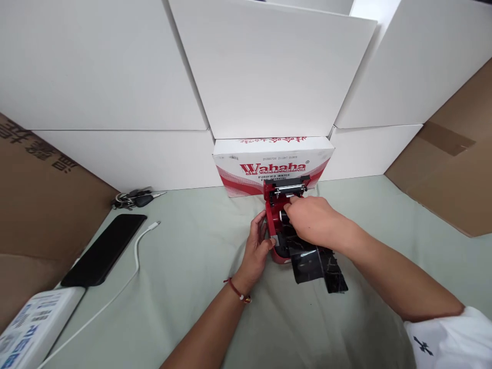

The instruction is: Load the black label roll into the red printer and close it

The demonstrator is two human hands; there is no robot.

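A small red and black device (271,218), which looks like a portable label printer, stands on the cloth with its lid raised and a metal-and-black roller (289,190) showing across the lid. My left hand (257,248) grips its left side, the thumb on a grey patch near the front edge. My right hand (313,220) reaches in from the right, fingers curled down into the open compartment; whatever they pinch is hidden. Glossy black film (307,266) spills out below that hand, over the front of the device and onto the cloth. A white-edged roll partly shows by the fingertips.
Behind the device stands a white and red Wahaha carton (274,164) against white panels (269,66). At left lie keys (138,199), a black phone (104,249), a white cable (137,256) and a white box (42,325). Brown cardboard (449,148) walls both sides.
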